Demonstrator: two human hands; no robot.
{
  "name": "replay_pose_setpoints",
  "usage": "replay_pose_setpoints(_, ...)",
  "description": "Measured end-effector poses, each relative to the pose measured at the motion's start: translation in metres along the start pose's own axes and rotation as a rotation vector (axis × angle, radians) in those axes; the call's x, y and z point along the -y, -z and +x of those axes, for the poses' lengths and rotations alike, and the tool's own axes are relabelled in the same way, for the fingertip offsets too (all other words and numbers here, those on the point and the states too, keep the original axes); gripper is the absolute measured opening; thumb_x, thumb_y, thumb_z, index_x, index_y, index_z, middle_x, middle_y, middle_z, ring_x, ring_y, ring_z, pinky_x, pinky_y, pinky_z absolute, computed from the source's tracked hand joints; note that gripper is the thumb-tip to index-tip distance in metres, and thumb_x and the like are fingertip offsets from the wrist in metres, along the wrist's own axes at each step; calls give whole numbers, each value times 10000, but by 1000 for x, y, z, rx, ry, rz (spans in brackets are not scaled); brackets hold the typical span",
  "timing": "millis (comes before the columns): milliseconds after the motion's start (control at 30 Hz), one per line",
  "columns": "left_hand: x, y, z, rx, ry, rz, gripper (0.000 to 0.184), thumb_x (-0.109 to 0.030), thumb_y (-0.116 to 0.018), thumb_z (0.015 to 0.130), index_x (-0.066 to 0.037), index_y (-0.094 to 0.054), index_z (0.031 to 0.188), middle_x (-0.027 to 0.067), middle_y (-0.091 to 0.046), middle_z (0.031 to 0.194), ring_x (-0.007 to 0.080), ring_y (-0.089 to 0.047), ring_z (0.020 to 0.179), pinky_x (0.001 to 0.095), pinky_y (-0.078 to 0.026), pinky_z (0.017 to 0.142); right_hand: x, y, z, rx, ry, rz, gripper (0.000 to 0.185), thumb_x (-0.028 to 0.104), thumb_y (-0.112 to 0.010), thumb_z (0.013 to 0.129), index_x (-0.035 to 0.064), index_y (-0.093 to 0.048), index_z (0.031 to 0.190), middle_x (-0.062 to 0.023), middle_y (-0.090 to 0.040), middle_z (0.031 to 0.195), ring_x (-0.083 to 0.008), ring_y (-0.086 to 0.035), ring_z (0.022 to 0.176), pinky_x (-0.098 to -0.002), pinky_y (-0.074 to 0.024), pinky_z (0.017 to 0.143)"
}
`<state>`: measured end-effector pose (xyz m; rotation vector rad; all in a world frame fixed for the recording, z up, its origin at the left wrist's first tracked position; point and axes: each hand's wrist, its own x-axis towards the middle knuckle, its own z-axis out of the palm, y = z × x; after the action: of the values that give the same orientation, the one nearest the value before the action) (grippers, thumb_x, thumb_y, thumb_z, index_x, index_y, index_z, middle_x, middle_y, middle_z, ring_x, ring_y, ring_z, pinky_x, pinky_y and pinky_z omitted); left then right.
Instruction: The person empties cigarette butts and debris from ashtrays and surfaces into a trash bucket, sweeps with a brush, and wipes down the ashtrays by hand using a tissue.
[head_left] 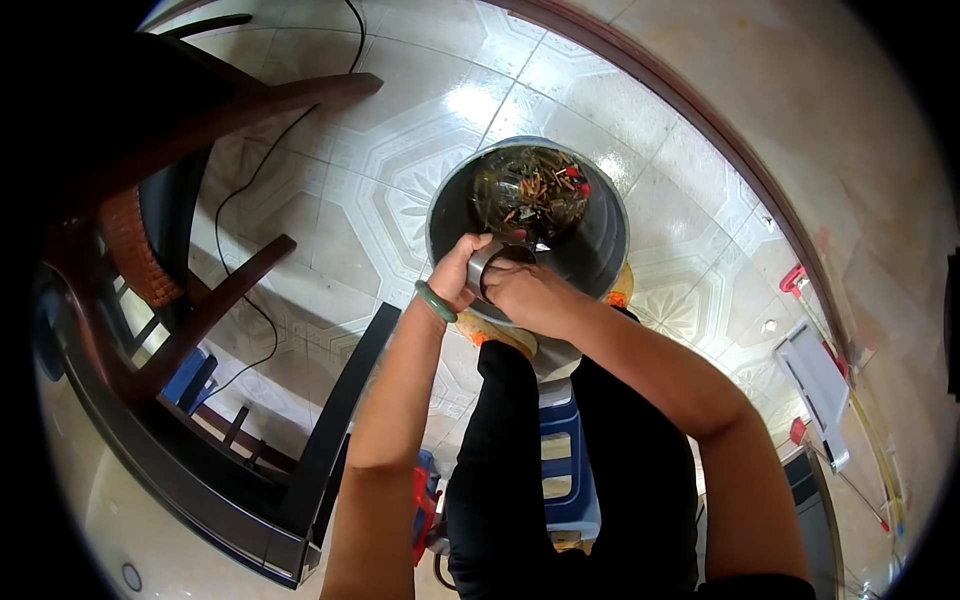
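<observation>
My left hand [456, 272], with a green bangle on its wrist, grips a round metal container [480, 266] that looks like a steel cup or small pot. It is tilted over the near rim of a large grey bucket [441, 225]. My right hand [524, 296] reaches into the container's mouth, and its fingertips are hidden there. Inside the bucket lies a dark heap of mixed scraps [540, 190], with brown stick-like bits, green strands and a few red pieces. The bucket stands on the floor just beyond my feet.
Dark wooden chair legs [290, 100] and a black low frame [345, 420] stand at left. A black cable [222, 225] crosses the tiled floor. A blue plastic stool [568, 470] is between my legs. At right, a white dustpan [812, 385] and red-ended handles lean by the wall.
</observation>
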<state>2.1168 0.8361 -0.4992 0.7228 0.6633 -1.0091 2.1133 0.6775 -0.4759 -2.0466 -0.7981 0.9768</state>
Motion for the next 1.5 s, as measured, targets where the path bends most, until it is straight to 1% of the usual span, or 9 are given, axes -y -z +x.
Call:
replay_pose_setpoints(100, -11, -9, -5, -77, 19, 16, 534, -324, -338, 890, 15, -514, 1263, 160, -616, 1160, 232, -614, 1045, 333, -471, 926, -2, 12, 0, 66, -39, -135, 197, 63, -516, 811, 22, -645, 953, -69, -615, 1043, -237, -556, 1086, -345, -513, 819)
replay_pose_setpoints(300, -9, 4, 7, -57, -79, -136, 546, -379, -369, 881, -19, -529, 1258, 117, -627, 1145, 218, -603, 1050, 336, -461, 932, -4, 25, -3, -278, 89, -121, 250, 68, -511, 820, -18, -630, 1023, -83, -577, 1161, -219, -528, 1133, -328, -526, 822)
replay_pose_setpoints(400, -7, 6, 10, -62, -57, -177, 536, -417, -409, 885, -46, -539, 1249, 97, -621, 1156, 210, -601, 1053, 343, -476, 908, -11, 8, 5, -352, 30, -124, 243, 71, -514, 817, -24, -627, 1010, -82, -560, 1181, -231, -509, 1162, -325, -524, 839)
replay_pose_setpoints(600, -3, 10, 6, -181, -23, -208, 503, -431, -439, 892, -81, -547, 1236, 77, -623, 1142, 209, -610, 1015, 349, -496, 865, -13, 13, 6, -485, 147, -191, 243, 86, -531, 803, 5, -644, 1001, -62, -588, 1131, -229, -491, 1174, -359, -474, 902)
replay_pose_setpoints(667, -5, 7, 3, -170, -49, -225, 477, -411, -427, 906, -81, -545, 1230, 65, -638, 1087, 181, -645, 920, 319, -533, 782, -11, 19, -1, -449, 148, -157, 244, 95, -541, 791, 30, -662, 992, -47, -602, 1105, -211, -501, 1135, -349, -442, 912)
replay_pose_setpoints(900, -8, -3, 9, -177, -59, -160, 483, -437, -471, 882, -94, -561, 1210, 66, -645, 1093, 213, -631, 959, 346, -503, 843, -20, 20, -5, -162, 52, -287, 253, 109, -544, 777, 58, -691, 977, -23, -611, 1094, -185, -515, 1032, -314, -395, 882)
replay_pose_setpoints(1100, -9, -7, 11, -247, -4, -176, 429, -382, -423, 908, -91, -556, 1194, 62, -640, 1054, 191, -634, 925, 329, -523, 798, -15, 36, -5, -441, 88, -361, 250, 116, -530, 782, 33, -681, 963, -26, -609, 1085, -191, -525, 999, -320, -403, 870)
replay_pose_setpoints(1300, -10, -16, 16, -289, -77, -113, 431, -334, -451, 899, -60, -550, 1216, 71, -626, 1080, 192, -616, 942, 319, -488, 833, -19, 20, 5, -353, -98, -386, 243, 97, -548, 753, 28, -661, 957, -55, -617, 1060, -237, -572, 954, -362, -455, 814)
replay_pose_setpoints(1500, -4, -8, 29, -343, -340, 251, 478, -257, -467, 878, -17, -512, 1289, 69, -581, 1131, 163, -549, 1000, 269, -404, 903, -25, -1, 17, -204, -466, 18, 223, 70, -512, 781, 24, -646, 953, -115, -626, 1048, -306, -588, 1004, -413, -489, 816)
